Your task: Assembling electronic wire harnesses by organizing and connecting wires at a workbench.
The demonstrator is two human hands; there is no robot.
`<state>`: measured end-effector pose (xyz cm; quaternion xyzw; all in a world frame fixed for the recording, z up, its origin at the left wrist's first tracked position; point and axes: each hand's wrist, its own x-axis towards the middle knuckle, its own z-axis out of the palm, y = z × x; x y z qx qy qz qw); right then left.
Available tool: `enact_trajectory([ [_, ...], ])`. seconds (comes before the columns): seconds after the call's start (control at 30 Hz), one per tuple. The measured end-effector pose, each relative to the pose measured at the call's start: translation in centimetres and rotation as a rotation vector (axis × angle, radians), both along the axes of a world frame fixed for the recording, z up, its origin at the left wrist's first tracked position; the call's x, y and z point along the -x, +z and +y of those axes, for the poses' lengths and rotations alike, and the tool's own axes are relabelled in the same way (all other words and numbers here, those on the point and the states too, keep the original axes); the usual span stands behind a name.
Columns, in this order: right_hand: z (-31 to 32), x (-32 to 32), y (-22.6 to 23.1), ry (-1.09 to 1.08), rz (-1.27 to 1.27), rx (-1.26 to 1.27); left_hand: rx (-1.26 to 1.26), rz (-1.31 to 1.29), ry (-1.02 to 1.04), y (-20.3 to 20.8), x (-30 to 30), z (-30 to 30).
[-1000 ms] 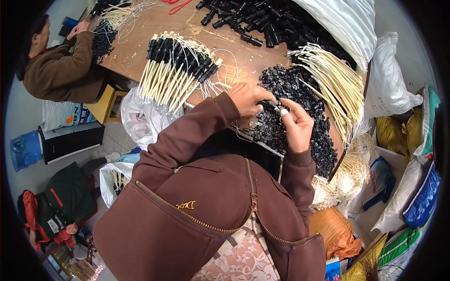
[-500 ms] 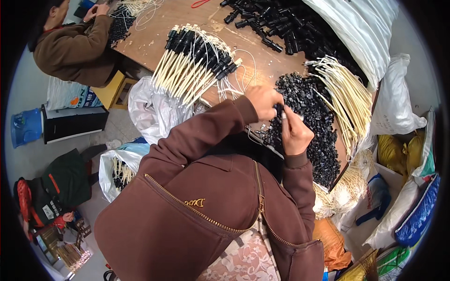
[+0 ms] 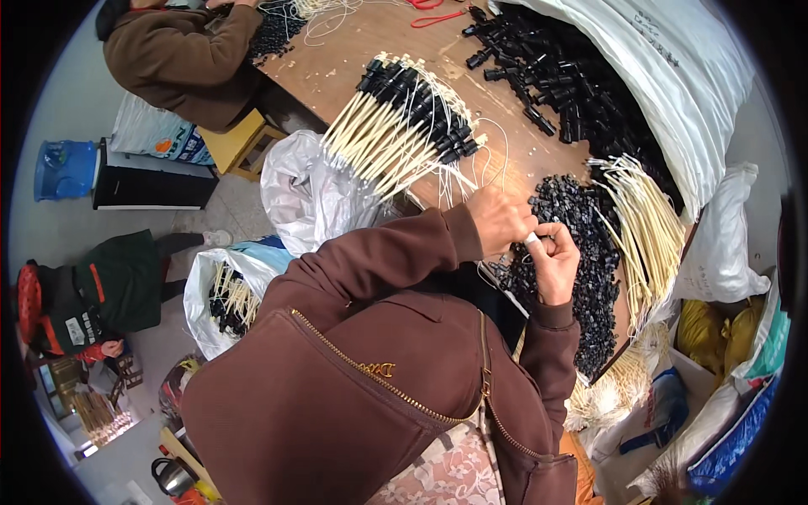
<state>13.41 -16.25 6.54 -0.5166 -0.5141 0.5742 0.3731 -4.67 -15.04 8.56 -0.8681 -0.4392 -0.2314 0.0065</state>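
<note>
My left hand (image 3: 501, 220) and my right hand (image 3: 554, 259) meet over the near edge of a wooden table (image 3: 353, 59), fingers pinched together on a small white-tipped piece (image 3: 531, 240) between them. Just beyond my hands lies a heap of small black plastic parts (image 3: 581, 252). A bundle of cream wires with black ends (image 3: 400, 130) lies to the left of my hands. More cream wires (image 3: 648, 227) lie to the right of the heap.
Larger black connectors (image 3: 555, 63) are piled at the far side, beside a big white sack (image 3: 665, 76). Another person in a brown jacket (image 3: 185, 50) works at the table's far left. White bags (image 3: 311, 194) hang below the table edge; sacks crowd the right.
My view has shifted, so the table and heap sit lower in the picture. My hands stay together over the black parts, now pinching a small white-tipped piece.
</note>
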Motion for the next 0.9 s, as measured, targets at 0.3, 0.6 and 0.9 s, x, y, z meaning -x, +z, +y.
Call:
enact_trajectory([
  [0.3,1.6,-0.6,3.8,-0.403,-0.563,-0.64,-0.216,0.033,0.523,-1.0,9.5,4.7],
  [0.6,6.5,-9.2,-0.6,-0.121,-0.712,-0.514,-0.089,-0.323,0.274,-4.5,-2.0,15.1],
  [0.9,13.5,-22.8,-3.7,-0.369,-1.624,-0.554,0.146,-0.055,0.346,-7.8,-7.2,23.7],
])
